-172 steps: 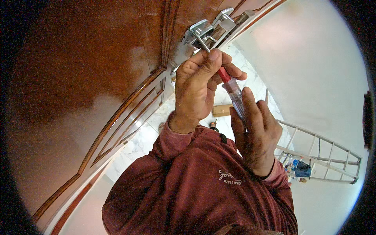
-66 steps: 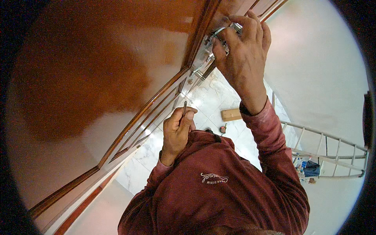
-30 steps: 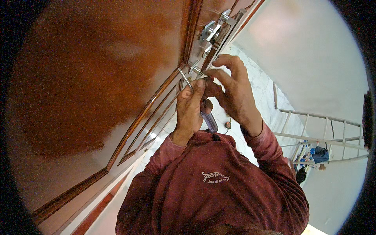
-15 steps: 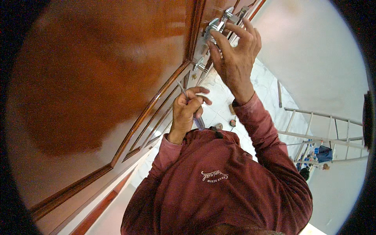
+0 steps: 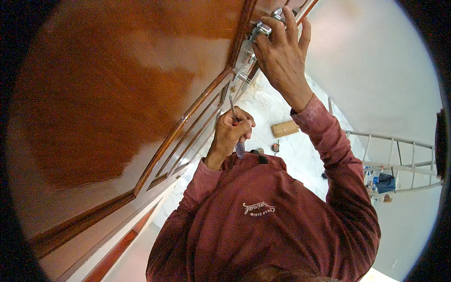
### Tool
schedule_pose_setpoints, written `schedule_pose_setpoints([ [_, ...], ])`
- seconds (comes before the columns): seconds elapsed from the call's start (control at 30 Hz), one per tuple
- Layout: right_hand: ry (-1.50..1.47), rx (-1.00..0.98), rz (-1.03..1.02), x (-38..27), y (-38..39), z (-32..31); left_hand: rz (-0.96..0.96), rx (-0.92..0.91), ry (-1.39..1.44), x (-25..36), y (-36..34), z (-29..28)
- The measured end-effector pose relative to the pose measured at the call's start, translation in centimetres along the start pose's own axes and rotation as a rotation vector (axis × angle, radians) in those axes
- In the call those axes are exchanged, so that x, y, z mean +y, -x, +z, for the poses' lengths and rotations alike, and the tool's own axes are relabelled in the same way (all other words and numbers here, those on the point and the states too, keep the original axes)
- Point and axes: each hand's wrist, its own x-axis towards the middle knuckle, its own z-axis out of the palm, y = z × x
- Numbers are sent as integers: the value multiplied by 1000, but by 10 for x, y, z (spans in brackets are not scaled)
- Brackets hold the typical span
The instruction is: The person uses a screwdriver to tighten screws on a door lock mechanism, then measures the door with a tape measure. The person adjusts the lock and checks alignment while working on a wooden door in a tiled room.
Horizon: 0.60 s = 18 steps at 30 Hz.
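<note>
A glossy reddish-brown wooden door [image 5: 117, 94] fills the left side. Near its edge at the top, my right hand [image 5: 284, 63] reaches up with fingers bent over a shiny metal door latch [image 5: 261, 31]; the thumb side is partly hidden. Another round metal piece [image 5: 279, 14] shows beyond those fingers. Lower on the same edge sits a second chrome fitting [image 5: 242, 76], untouched. My left hand [image 5: 231, 131] is closed around a screwdriver [image 5: 240, 150], its clear purplish handle toward my chest and its thin metal shaft pointing up beside the door.
On the pale marble-look floor lie a brown box [image 5: 284, 129] and a small round tape measure [image 5: 276, 147]. At the right, a metal ladder [image 5: 399, 167] stands near the white wall [image 5: 385, 70], with a dark blue bag [image 5: 385, 183] by it.
My right hand has shifted up slightly and its fingers now bend further over the latch. In my left hand the screwdriver has turned more upright. More of the brown box shows.
</note>
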Motion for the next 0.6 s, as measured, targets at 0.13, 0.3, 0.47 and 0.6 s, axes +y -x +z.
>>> schedule_pose_setpoints([
  [0.13,-45,-24,-10,-8,-8,-15,-42,-3,-63,-1,5,-5],
  [0.3,-16,18,30,-8,-11,-9,-165,-39,-149,-3,14,-8],
  [0.47,7,-4,12,-9,-12,-6,-186,-25,-175,-2,18,-1],
  [0.6,5,-12,17,-8,-14,-4,-218,-42,-255,1,17,-1],
])
